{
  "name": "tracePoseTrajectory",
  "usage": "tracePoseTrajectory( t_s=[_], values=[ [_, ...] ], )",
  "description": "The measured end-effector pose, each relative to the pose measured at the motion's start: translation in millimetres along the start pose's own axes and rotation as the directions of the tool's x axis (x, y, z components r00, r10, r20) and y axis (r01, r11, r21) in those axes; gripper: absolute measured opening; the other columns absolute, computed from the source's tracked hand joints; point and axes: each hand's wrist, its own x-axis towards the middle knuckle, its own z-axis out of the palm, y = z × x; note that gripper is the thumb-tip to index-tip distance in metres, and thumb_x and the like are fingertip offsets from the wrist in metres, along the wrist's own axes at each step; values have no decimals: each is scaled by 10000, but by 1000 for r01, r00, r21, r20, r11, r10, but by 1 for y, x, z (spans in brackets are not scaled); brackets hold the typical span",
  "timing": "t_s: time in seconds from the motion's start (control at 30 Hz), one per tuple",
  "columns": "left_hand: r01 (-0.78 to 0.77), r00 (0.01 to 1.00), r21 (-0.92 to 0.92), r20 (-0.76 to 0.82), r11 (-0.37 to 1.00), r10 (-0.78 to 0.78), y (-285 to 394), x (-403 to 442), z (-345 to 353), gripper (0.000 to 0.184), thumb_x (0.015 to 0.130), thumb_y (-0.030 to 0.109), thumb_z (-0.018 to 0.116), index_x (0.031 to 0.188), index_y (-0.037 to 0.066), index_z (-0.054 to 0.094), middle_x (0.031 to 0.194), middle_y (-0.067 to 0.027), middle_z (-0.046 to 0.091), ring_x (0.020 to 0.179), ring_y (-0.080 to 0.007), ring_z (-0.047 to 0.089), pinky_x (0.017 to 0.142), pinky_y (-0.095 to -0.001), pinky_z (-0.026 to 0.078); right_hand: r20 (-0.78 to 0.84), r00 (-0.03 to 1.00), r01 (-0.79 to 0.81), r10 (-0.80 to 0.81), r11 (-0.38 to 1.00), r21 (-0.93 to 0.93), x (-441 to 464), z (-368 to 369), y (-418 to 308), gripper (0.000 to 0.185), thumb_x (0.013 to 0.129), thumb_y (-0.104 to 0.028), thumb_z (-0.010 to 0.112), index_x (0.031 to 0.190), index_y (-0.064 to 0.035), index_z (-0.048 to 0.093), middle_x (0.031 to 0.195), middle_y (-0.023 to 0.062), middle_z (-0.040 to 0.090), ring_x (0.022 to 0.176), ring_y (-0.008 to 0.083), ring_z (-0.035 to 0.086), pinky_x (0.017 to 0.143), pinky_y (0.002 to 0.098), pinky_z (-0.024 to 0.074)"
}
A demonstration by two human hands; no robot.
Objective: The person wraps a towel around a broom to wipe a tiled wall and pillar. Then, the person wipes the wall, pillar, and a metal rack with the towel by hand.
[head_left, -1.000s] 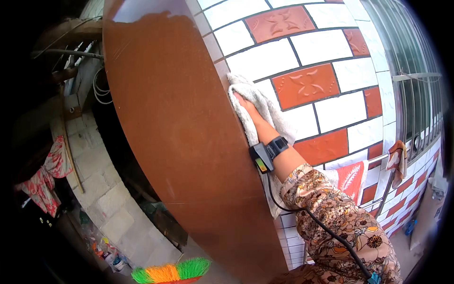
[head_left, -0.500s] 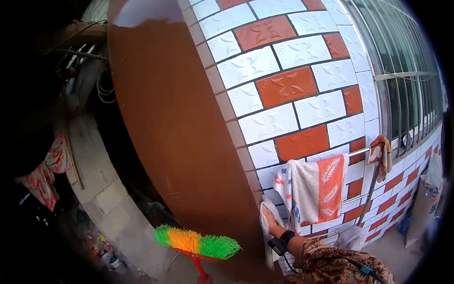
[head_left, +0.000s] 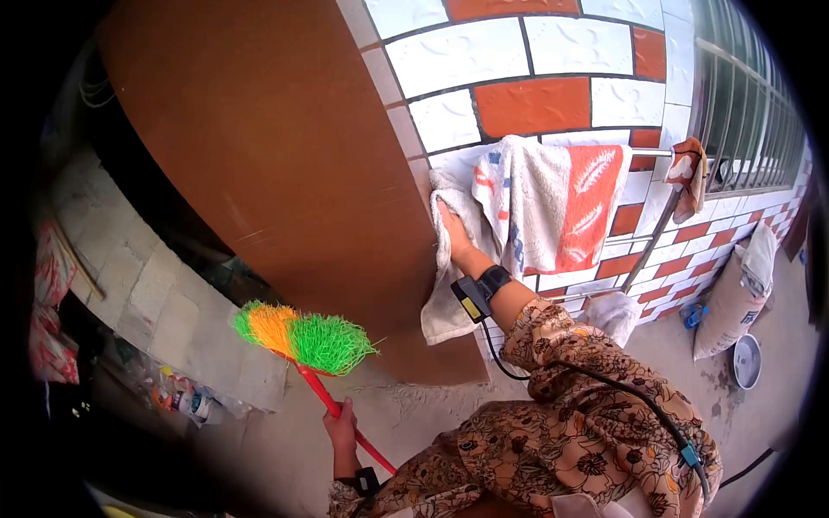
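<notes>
My left hand (head_left: 341, 425) is closed around the red handle (head_left: 319, 390) of a broom, whose green and orange bristles (head_left: 302, 338) point up in front of the brown panel. A grey-white cloth (head_left: 449, 304) is under my right hand (head_left: 452, 231), pressed against the edge of the brown panel (head_left: 285, 173) beside the tiled wall. The cloth hangs below the hand, and its folds partly hide the fingers. Just right of it, a white and orange towel (head_left: 540, 207) hangs on a metal rack.
White and red-brown tiles (head_left: 458, 56) cover the wall up to a barred window (head_left: 751, 112). A small brown cloth (head_left: 688, 177) hangs at the rack's end. On the ground at right are a sack (head_left: 730, 306) and a metal basin (head_left: 746, 361). Grey blocks (head_left: 155, 293) stand at left.
The view has tilted downward. My right hand with the cloth has come down the panel's edge from its higher place. My left hand has come into view on the broom handle.
</notes>
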Motion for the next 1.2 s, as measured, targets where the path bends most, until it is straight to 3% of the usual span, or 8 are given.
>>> tracePoseTrajectory(
  t_s=[0.17,0.3,0.43,0.5,0.53,0.8,0.97,1.2],
  values=[
    [82,995,-4,52,997,-82,-23,4,15,233,810,152,607,667,57,450,500,25,394,376,-59,334,349,-207,257,-109,915,-402,389,904,-144,-99,-36,104,705,868,-534,299,942,112,572,878,208,601,894,273,558,848,306,386],
    [160,981,9,107,987,-160,-56,7,4,237,816,142,600,662,62,438,508,27,377,405,-62,331,383,-210,276,-237,940,185,-247,949,-255,-101,-7,57,554,867,-442,365,1049,52,536,1029,201,564,1043,307,494,920,344,340],
    [196,974,30,109,980,-198,-100,2,-14,242,826,131,586,662,69,419,534,16,361,459,-78,335,438,-233,293,49,945,318,-323,944,83,-80,-11,20,326,810,-282,533,1019,-33,536,1017,118,548,954,234,498,861,324,381],
    [203,978,48,27,978,-204,-132,-4,-22,230,832,143,578,680,72,421,545,10,365,470,-82,336,447,-233,291,54,884,463,-464,856,-229,-71,-24,76,355,822,-273,560,1073,-25,517,1053,85,544,985,210,490,877,331,373],
    [229,972,69,34,971,-231,-147,-7,-30,224,837,148,572,693,74,418,544,10,361,475,-83,333,458,-234,294,-5,995,-102,102,992,-71,-79,-26,89,369,830,-291,553,1105,-47,524,1139,81,525,1076,227,457,929,327,340],
    [410,904,181,-212,894,-371,-234,-55,-47,240,832,70,539,654,81,378,517,15,328,459,-85,290,445,-249,280,-303,943,-138,140,990,26,-149,-110,373,401,835,-328,538,1046,12,563,1023,106,583,969,177,523,866,274,393],
    [477,867,193,-264,857,-423,-259,-78,-38,204,813,40,553,689,81,395,528,15,353,460,-86,317,440,-247,296,-310,658,-702,686,708,77,-197,-148,510,579,852,-469,441,1031,71,552,972,141,576,900,147,502,779,280,403],
    [482,875,255,-81,838,-478,-252,-81,-31,196,819,87,569,702,91,411,534,29,340,483,-81,331,459,-240,304,-400,777,-444,486,873,200,-213,-93,401,631,900,-439,345,1277,65,309,1306,122,363,1194,198,337,972,279,263]
  ],
)
